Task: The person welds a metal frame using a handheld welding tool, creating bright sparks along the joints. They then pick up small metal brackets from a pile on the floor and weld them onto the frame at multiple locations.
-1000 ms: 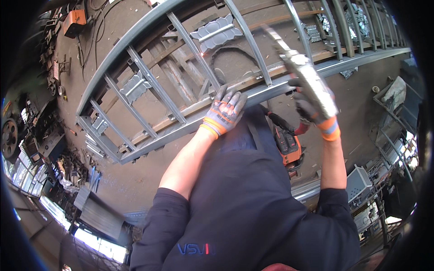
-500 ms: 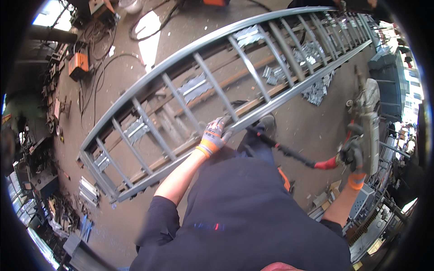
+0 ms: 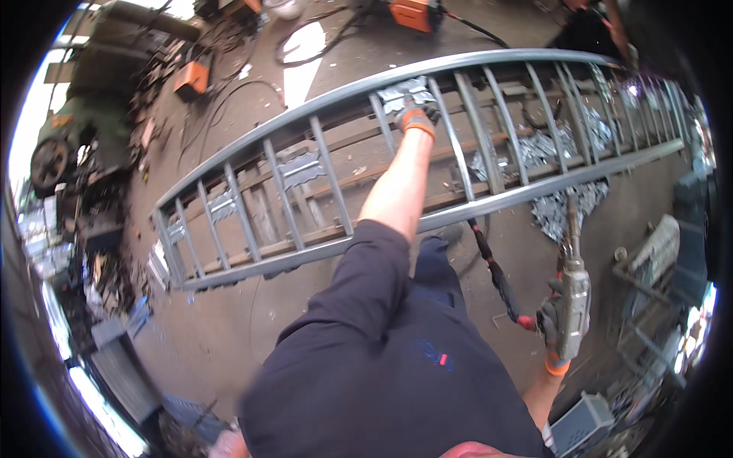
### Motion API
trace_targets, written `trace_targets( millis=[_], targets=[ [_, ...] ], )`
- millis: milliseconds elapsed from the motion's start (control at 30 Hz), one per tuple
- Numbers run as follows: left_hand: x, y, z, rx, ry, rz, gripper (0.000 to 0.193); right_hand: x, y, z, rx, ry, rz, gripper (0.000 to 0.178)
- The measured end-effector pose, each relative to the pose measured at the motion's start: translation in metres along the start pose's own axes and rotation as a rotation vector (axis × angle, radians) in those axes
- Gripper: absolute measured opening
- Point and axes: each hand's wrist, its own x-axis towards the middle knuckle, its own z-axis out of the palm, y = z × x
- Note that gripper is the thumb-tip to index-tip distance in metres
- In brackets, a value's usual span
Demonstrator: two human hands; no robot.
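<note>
A long silver metal frame with rungs, like a ladder (image 3: 489, 204), lies across in front of me. My left hand (image 3: 418, 116), in a grey glove with an orange cuff, reaches over its near rail. Its fingers rest on a wavy-edged metal plate (image 3: 395, 93) between two rungs, with the thumb apart. At the right, my right hand (image 3: 548, 317), also gloved, is closed on a silver-grey gun-shaped tool (image 3: 574, 301) with a long narrow front end, pointing away from me. A black cable (image 3: 500, 278) with a red end runs to that hand.
Other wavy plates, such as one metal plate (image 3: 299, 169), sit between rungs. Scrap pieces (image 3: 553, 217) are heaped beside the near rail. Orange machines (image 3: 412, 14) and a looped cable (image 3: 328, 46) lie beyond. Another person (image 3: 592, 34) is at the far right. A grey box (image 3: 582, 424) stands lower right.
My left hand has moved from the near rail forward onto the plate between the rungs. My right hand has swung the grey tool inward, its narrow end now pointing away. The view has turned.
</note>
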Motion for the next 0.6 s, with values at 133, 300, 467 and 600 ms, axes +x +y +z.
trace_targets(
  millis=[133,300,467,600],
  targets=[
    [0.014,0.001,0.006,0.103,0.131,0.221,0.045,0.021,-0.022,-0.018,-0.521,-0.134,-0.352,0.065],
    [0.013,0.014,0.013,-0.059,0.108,0.102,0.035,0.052,-0.037,-0.013,-0.537,-0.223,-0.304,0.063],
    [-0.014,-0.021,-0.027,-0.200,-0.118,0.327,0.033,0.076,-0.044,0.024,-0.570,-0.341,-0.157,0.063],
    [-0.065,-0.068,-0.105,-0.023,-0.175,0.008,0.038,0.093,-0.059,0.071,-0.644,-0.238,0.045,0.044]
  ],
)
